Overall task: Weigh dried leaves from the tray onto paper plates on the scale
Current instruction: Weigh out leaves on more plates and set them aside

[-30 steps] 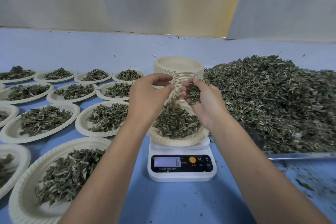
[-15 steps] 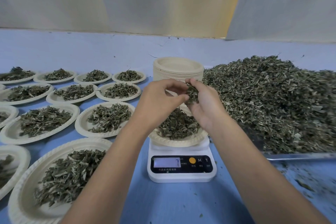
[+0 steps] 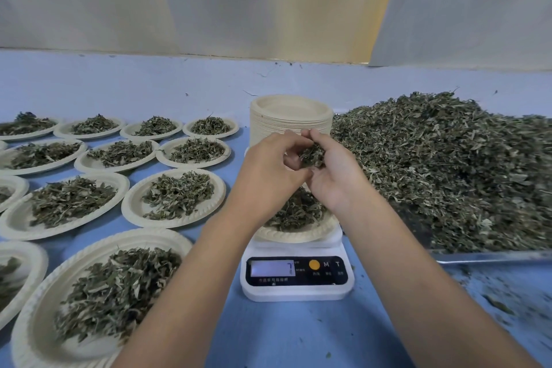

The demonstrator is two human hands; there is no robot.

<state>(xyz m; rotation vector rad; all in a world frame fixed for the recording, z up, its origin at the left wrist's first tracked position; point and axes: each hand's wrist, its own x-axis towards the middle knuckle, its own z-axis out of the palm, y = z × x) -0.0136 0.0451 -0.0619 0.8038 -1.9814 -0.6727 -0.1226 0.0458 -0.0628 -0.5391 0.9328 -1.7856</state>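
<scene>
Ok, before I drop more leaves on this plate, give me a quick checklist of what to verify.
1. The plate sits flat on the scale: ok.
2. The display is lit and readable: ok, looks like 7.
3. Target weight reached: cannot tell.
4. The right hand holds spare leaves above the plate: ok.
5. The left hand has a pinch ready: cannot tell, its grip is hidden.

The scale (image 3: 297,278) bears "M", "T" and a displayed 7.
</scene>
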